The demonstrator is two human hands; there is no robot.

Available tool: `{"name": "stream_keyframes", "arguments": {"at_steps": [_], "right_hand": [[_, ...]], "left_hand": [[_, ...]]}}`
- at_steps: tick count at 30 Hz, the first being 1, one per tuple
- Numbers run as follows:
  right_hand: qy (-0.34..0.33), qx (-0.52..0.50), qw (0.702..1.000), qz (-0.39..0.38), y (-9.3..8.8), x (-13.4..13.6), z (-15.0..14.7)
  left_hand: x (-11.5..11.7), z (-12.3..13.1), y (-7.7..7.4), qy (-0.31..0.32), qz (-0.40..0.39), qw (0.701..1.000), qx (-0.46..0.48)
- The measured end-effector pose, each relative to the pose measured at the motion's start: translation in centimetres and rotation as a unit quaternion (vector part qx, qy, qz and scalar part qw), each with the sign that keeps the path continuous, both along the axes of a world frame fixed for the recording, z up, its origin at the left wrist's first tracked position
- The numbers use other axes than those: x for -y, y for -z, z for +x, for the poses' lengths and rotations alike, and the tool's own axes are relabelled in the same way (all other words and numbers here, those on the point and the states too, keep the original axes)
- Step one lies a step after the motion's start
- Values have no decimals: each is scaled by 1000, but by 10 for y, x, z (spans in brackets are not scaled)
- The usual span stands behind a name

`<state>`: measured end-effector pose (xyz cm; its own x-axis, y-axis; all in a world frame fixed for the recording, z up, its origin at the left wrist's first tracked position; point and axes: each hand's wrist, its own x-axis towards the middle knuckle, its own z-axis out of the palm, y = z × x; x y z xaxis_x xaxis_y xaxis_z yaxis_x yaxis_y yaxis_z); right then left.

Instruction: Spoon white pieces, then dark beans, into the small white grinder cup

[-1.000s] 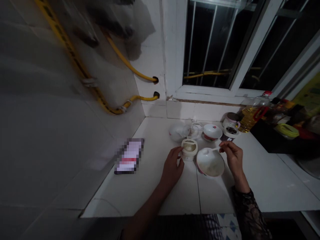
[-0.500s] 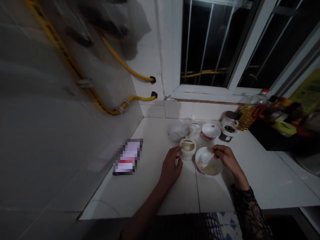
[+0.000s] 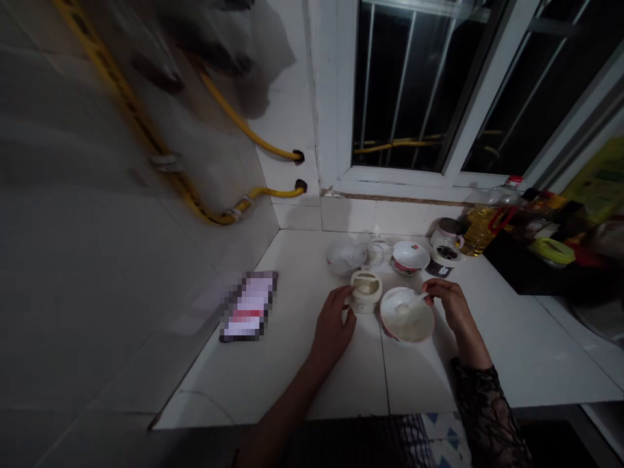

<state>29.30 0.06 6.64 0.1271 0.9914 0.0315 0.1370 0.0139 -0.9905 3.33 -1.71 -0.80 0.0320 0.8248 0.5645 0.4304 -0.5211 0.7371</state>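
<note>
- Since the frame 0.5 s ago, the right hand (image 3: 453, 309) and the white spoon (image 3: 414, 303) shift toward 2 o'clock, and the handle lies flatter; the left hand (image 3: 334, 325) and the cream container (image 3: 365, 305) keep their places.
- Clock directions here count from the middle of the near bowl (image 3: 391, 298), with 12 toward the window (image 3: 394, 97).
- The right hand is at 2 o'clock by the rim, its fingers clamped on the end of the spoon handle.
- The spoon's long axis runs from 2 o'clock to 8 o'clock, its head pointing to 8 inside the near bowl; whether the head touches the pale contents (image 3: 414, 327), I cannot tell.
- The left hand has thumb and fingers apart at the container's 9 o'clock side, fingertips at its edge, not clamped round it.
- The container stands at 10 o'clock, upright on the surface (image 3: 419, 383), its opening upward.
- The step in hand looks like spoon work over the near bowl; the next move seems to call for a firm pinch and a level spoon head.
- A red-patterned bowl (image 3: 410, 265) sits at 12, a phone (image 3: 251, 309), blurred out, at 9.
</note>
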Motion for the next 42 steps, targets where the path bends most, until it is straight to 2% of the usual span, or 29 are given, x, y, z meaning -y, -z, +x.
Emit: {"name": "stream_keyframes", "arguments": {"at_steps": [5, 10, 12, 14, 16, 18, 20, 22, 24, 26, 29, 31, 33, 38, 42], "right_hand": [[14, -36, 999, 10, 0, -6, 0], [35, -69, 995, 62, -1, -12, -21], [38, -35, 993, 102, 0, -11, -34], [32, 50, 982, 177, 2, -8, -45], [-8, 173, 942, 289, 3, -3, -52], [-67, 286, 870, 396, 2, 2, -54], [-101, 352, 806, 465, 1, 5, -53], [-90, 369, 782, 494, 0, 7, -51], [-54, 350, 797, 490, 0, 7, -49], [-9, 307, 840, 447, 2, 7, -46], [49, 210, 922, 322, 6, 6, -36], [53, 173, 956, 231, 8, 5, -25], [27, 191, 966, 174, 8, 4, -13], [-46, 315, 936, 151, 8, 5, -5], [-105, 261, 951, 128, 10, 7, -18]], "left_hand": [[0, 1, 0, -2, -5, 1000, 5], [0, 3, 1, -7, -10, 1000, 14], [-1, 3, 1, -2, -6, 1000, 14], [-1, 3, 1, -1, 0, 1000, 13], [-1, 3, 1, -2, 1, 1000, 12], [0, 2, 1, 3, -5, 1000, 10], [0, 2, 0, 8, -12, 1000, 11], [0, 2, 0, 6, -16, 1000, 16], [0, 3, 1, 3, -15, 1000, 18], [0, 3, 1, 3, -14, 1000, 15], [0, 2, 1, 1, -10, 1000, 14], [0, 2, 1, -1, -7, 1000, 13], [0, 2, 1, -3, -9, 1000, 9], [0, 1, 0, -2, -5, 1000, 3], [1, 1, 0, -8, -6, 1000, 1]]}}
